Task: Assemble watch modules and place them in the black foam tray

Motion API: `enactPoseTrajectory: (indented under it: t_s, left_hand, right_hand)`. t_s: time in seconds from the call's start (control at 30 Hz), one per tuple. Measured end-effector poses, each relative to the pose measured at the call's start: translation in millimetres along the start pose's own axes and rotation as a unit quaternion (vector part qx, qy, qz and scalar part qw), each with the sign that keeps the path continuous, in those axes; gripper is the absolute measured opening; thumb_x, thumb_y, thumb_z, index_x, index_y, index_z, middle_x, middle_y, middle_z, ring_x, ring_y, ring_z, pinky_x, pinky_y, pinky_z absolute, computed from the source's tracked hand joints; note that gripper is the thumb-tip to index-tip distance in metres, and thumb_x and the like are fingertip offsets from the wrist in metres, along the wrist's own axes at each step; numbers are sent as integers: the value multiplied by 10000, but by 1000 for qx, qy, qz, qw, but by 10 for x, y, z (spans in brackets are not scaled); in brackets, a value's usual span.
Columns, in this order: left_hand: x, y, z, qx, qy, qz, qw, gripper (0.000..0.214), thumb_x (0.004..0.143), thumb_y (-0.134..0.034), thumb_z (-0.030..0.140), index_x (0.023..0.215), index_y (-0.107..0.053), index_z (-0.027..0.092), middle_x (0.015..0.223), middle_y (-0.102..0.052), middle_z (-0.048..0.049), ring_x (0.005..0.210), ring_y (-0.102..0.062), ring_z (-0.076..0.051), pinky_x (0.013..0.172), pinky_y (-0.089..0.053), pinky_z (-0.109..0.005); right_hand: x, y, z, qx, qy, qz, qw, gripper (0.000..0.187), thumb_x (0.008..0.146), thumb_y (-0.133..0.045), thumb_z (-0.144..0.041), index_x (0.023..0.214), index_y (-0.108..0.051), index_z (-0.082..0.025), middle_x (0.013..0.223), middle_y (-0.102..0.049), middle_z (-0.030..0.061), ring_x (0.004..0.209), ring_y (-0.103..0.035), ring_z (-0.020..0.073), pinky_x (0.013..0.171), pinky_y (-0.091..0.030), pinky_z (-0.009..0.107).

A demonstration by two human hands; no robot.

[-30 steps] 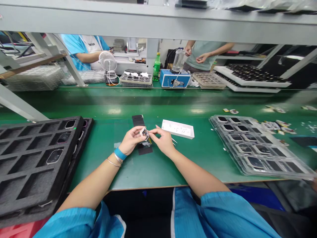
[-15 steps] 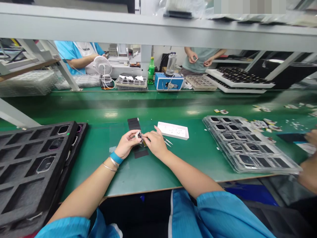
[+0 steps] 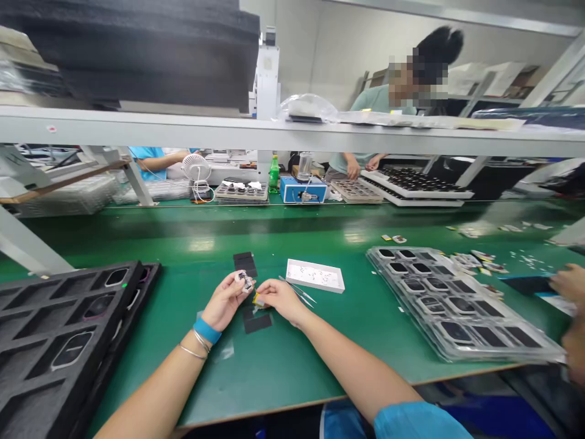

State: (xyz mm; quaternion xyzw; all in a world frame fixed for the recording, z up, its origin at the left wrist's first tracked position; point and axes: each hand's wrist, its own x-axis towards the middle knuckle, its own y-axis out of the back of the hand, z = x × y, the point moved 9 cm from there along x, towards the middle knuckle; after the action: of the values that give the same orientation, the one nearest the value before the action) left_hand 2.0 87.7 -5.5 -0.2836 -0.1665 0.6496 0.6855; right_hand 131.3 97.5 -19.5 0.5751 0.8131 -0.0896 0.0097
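Note:
My left hand (image 3: 225,300) is closed on a small round white part with a dark centre (image 3: 244,280), held just above the green bench. My right hand (image 3: 278,299) is beside it, fingers pinched on a small yellow piece (image 3: 258,300). A thin metal tool, like tweezers (image 3: 297,289), sticks out past my right hand. Under my hands lie dark flat strips (image 3: 256,321), with another dark strip (image 3: 244,263) just beyond. A shallow white tray (image 3: 315,275) with tiny parts sits to the right of my hands.
A black foam tray (image 3: 59,329) with several pockets fills the left. A clear plastic tray (image 3: 461,302) of dark parts lies to the right, with another person's hands (image 3: 569,286) at the right edge. Across the bench are a fan (image 3: 195,167), a green bottle (image 3: 273,174), a blue box (image 3: 303,190) and two other people.
My hands have come apart: the left keeps the white part, the right has drawn away with the yellow piece. The camera has tilted up, showing the shelf and a person behind it.

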Motion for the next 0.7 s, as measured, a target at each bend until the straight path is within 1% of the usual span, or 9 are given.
enactPoseTrajectory:
  t_s: [0.1, 0.17, 0.23, 0.3, 0.37, 0.47, 0.53, 0.6, 0.7]
  left_hand:
    - [-2, 6, -8, -8, 11, 5, 1000, 363, 654, -826, 165, 972, -650, 154, 890, -738, -56, 826, -714, -157, 819, -575, -277]
    - [-10, 1, -25, -3, 21, 6, 1000, 351, 666, -817, 156, 971, -644, 149, 891, -736, -60, 812, -710, -152, 798, -581, -276]
    - [-21, -12, -54, 6, 34, 3, 999, 337, 673, -814, 156, 961, -639, 144, 885, -733, -64, 808, -707, -152, 785, -584, -275]
    - [-36, -25, -94, 16, 49, -1, 999, 327, 682, -810, 163, 955, -632, 147, 876, -729, -61, 795, -705, -151, 772, -585, -270]
    - [-55, -43, -142, 25, 68, -5, 997, 321, 687, -808, 171, 952, -628, 150, 856, -724, -56, 775, -704, -148, 752, -583, -258]
    - [-100, -106, -216, 44, 103, -23, 993, 316, 693, -808, 184, 955, -638, 142, 838, -719, -59, 766, -708, -150, 718, -576, -230]
    - [-139, -171, -249, 54, 121, -43, 990, 317, 705, -805, 204, 973, -647, 142, 846, -720, -62, 778, -715, -156, 701, -570, -217]
    - [-178, -230, -269, 62, 134, -62, 987, 318, 717, -799, 221, 989, -650, 148, 858, -722, -65, 799, -722, -168, 686, -565, -208]
    - [-209, -275, -302, 70, 155, -83, 982, 308, 739, -778, 217, 1006, -643, 145, 895, -725, -82, 838, -726, -188, 675, -556, -202]
  right_hand:
    - [-44, 20, -54, 60, -35, -9, 998, 396, 565, -805, -386, 838, -603, -181, 648, -660, -30, 574, -665, 139, 584, -510, 256]
    - [-83, 16, -125, 89, -44, -32, 995, 378, 583, -805, -392, 825, -615, -174, 641, -657, -28, 554, -655, 124, 578, -512, 246]
    - [-118, 5, -213, 112, -37, -62, 991, 370, 592, -823, -403, 797, -639, -156, 654, -661, -17, 580, -650, 101, 624, -523, 235]
    - [-140, -4, -293, 125, -21, -95, 987, 410, 579, -854, -391, 860, -677, -151, 741, -694, 4, 667, -667, 97, 699, -532, 233]
    - [-140, 8, -355, 99, 1, -115, 989, 452, 584, -867, -377, 940, -696, -156, 808, -715, 22, 714, -669, 105, 727, -531, 245]
    - [-104, 88, -454, 8, 64, -93, 994, 369, 660, -819, -410, 903, -718, -151, 760, -702, 23, 683, -639, 115, 670, -518, 257]
    - [-92, 133, -532, -42, 113, -67, 990, 310, 706, -775, -428, 851, -732, -157, 804, -707, 33, 726, -635, 129, 663, -513, 260]
    - [-98, 145, -583, -66, 147, -53, 986, 281, 717, -759, -422, 842, -743, -171, 893, -721, 44, 797, -648, 149, 716, -527, 281]
    - [-105, 162, -595, -66, 166, -32, 983, 292, 691, -770, -421, 857, -744, -183, 921, -734, 46, 834, -668, 172, 819, -541, 336]
